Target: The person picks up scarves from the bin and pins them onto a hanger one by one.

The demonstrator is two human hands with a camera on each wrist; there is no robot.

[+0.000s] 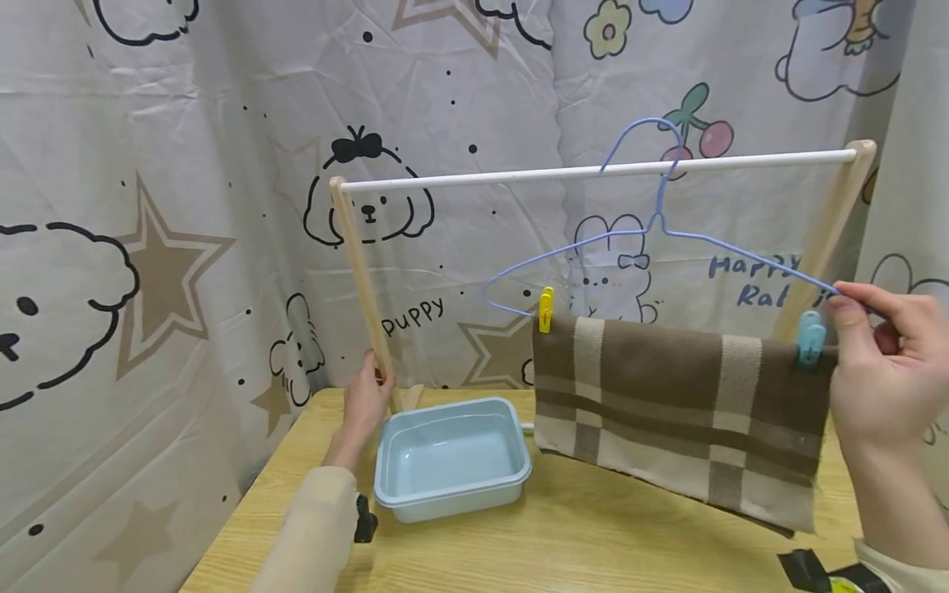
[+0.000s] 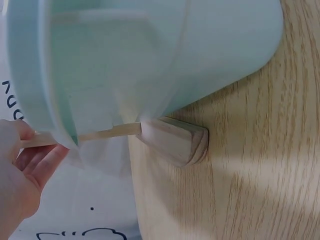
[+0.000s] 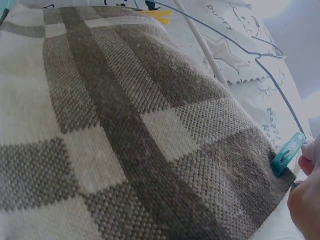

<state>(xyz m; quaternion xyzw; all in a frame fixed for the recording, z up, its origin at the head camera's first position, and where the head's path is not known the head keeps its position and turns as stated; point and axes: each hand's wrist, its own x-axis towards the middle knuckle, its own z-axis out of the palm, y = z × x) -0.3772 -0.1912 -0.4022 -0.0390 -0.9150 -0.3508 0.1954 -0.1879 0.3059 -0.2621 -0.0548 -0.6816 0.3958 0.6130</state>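
Note:
In the head view, my left hand (image 1: 363,401) grips the left wooden post (image 1: 359,263) of a small clothes rack low down, near the table. My right hand (image 1: 893,362) pinches the right end of a blue wire clothes hanger (image 1: 656,221) between thumb and forefinger. The hanger's hook arches over the rack's white bar (image 1: 482,177) in this view. A brown and cream checked cloth (image 1: 660,354) hangs from the lower wire. It is fastened by a yellow clothespin (image 1: 546,310) on the left and a light blue clothespin (image 1: 811,339) beside my right thumb.
A light blue plastic basin (image 1: 460,509) stands on the wood-grain table (image 1: 593,552), just right of my left hand. The post's wooden foot (image 2: 172,142) rests near the table edge in the left wrist view. Behind the rack hangs a printed curtain (image 1: 474,91).

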